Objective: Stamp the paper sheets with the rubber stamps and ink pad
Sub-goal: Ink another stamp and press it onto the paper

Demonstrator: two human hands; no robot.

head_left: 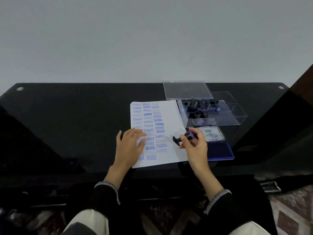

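**Fingers on the stamp, blank strip waiting**

Our right-hand fingers (183, 139) pinch a rubber stamp (182, 138) tilted just above the paper sheet (171, 114), while the left hand (130, 145) lies flat on it. We reckon we're mid-stamping; next it needs squaring and pressing down. The ink pad (220, 150) sits open just right; the clear box (213, 111) holds spare stamps.

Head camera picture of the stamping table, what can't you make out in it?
- The word on the stamp in the right hand: its face is turned away from the head camera.
- Prints under the left hand, which covers part of the paper.
- How many stamps sit in the clear box: dark, overlapping.
- Ink pad lid text: too small.
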